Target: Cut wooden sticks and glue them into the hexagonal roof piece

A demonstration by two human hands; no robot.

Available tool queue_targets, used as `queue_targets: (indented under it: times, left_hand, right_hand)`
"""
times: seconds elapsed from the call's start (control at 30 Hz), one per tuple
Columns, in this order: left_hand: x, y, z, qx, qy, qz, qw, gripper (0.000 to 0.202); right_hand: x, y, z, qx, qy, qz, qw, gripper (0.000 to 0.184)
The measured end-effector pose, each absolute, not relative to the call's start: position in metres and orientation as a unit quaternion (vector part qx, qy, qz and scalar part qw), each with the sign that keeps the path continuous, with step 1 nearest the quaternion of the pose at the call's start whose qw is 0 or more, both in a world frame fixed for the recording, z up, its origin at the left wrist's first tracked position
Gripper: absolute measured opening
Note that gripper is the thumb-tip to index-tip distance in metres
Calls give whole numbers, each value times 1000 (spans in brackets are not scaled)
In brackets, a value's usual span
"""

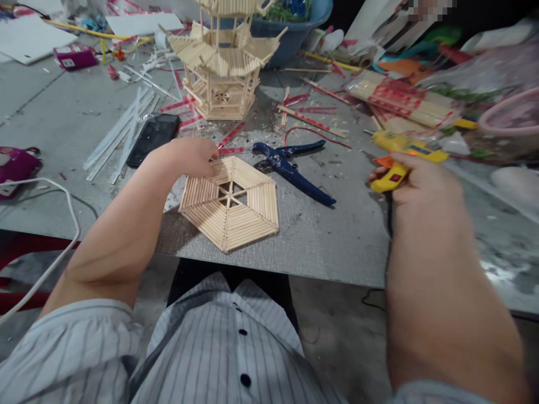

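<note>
My right hand [425, 182] is closed around the handle of a yellow hot glue gun [389, 143], its nozzle pointing left above the table. At the upper left edge of a hexagonal wooden stick panel [252, 216], my left hand [189, 160] has its fingers curled down on the rim, the tips partly hidden. The panel has rings of thin sticks and an open middle crossed by spokes. Just right of it lie dark blue pliers [290, 171]. Behind stands a tiered pagoda model [223, 62] made of similar sticks.
A black phone [154, 140] lies beside clear glue sticks [122, 132] on the left. Loose sticks and red-printed wrappers [189, 104] litter the back. Packed sticks [404, 101] and a pink basket [511, 115] are at right; a blue basin [290, 39] stands behind. A white cable [69, 207] hangs at left.
</note>
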State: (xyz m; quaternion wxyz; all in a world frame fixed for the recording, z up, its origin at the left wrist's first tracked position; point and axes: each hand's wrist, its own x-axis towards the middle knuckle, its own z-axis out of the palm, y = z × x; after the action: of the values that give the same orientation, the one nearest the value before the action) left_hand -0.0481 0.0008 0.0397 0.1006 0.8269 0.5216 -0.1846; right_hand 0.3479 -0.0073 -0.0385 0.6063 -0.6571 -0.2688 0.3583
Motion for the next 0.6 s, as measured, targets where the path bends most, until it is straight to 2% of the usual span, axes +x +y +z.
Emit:
queue_targets:
  times: [0.1,0.23,0.5,0.6]
  left_hand:
    - [-47,-1,41,828,521,-182,99,61]
    - [-44,-4,43,824,528,-181,103,61]
    - [-42,-5,40,841,507,-154,109,68]
    - [-41,-6,39,847,497,-151,112,69]
  right_hand:
    - [340,-10,-31,-714,-182,366,568,26]
    - [329,-13,-27,-743,-171,338,552,24]
    - [322,-13,-34,-766,-199,232,565,27]
    - [341,-12,-45,-734,-234,201,605,29]
